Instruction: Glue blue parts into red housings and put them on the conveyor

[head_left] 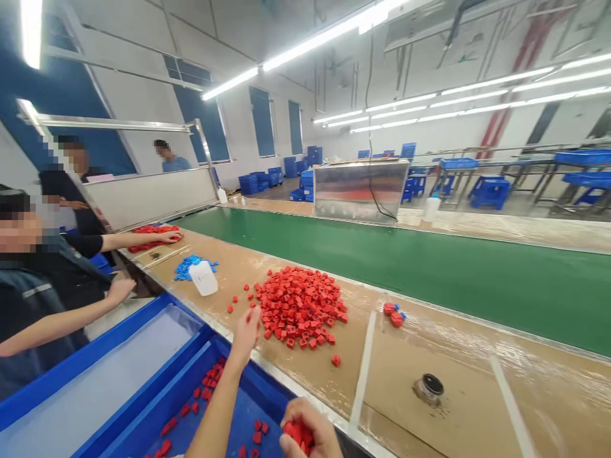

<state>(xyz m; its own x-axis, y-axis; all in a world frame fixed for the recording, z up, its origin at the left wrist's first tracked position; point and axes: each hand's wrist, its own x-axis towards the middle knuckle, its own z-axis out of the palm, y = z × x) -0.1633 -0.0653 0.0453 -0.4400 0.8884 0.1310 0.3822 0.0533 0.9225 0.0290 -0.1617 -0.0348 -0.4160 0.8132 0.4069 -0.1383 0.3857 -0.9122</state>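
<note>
My left hand (247,332) reaches out over the table edge to the near left side of a heap of small red plastic pieces (300,305); its fingers are pinched together at a red piece. My right hand (305,436) is low at the frame's bottom, fingers curled round a few red pieces (296,432). It hovers over the rim of a blue bin (224,413) that holds scattered red pieces.
A second blue bin (95,375) lies to the left. A white bottle (203,278) and blue pieces (188,267) lie beyond. A green conveyor belt (429,267) runs behind the table. A black-capped small jar (429,387) sits right. Other people stand on the left.
</note>
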